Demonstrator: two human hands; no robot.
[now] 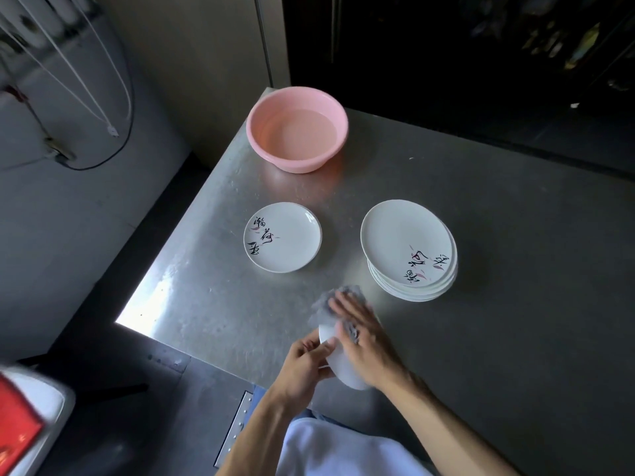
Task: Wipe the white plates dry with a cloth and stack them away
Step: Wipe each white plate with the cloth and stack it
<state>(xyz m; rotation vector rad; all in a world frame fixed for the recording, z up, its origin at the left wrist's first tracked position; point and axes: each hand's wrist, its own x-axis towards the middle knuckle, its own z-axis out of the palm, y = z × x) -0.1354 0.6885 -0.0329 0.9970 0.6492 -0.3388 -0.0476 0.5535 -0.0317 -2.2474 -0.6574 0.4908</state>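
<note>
Hands (305,359) (360,334), cloth (338,294) on tilted white plate (345,371)

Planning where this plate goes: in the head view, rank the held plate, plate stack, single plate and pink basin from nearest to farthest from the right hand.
1. Held plate, against the right hand, cloth between.
2. Plate stack, ahead and right.
3. Single plate, ahead and left, a little farther.
4. Pink basin, at the table's far end.

held plate (338,365): face mostly covered by right hand (360,333) and cloth (335,298) | cloth: blurred, edges unclear | stack (414,292): lower plates show rims only, count unclear | red-and-white object (24,417): blurred, cut off at left edge | dark background (481,46): contents too dim to tell
</note>
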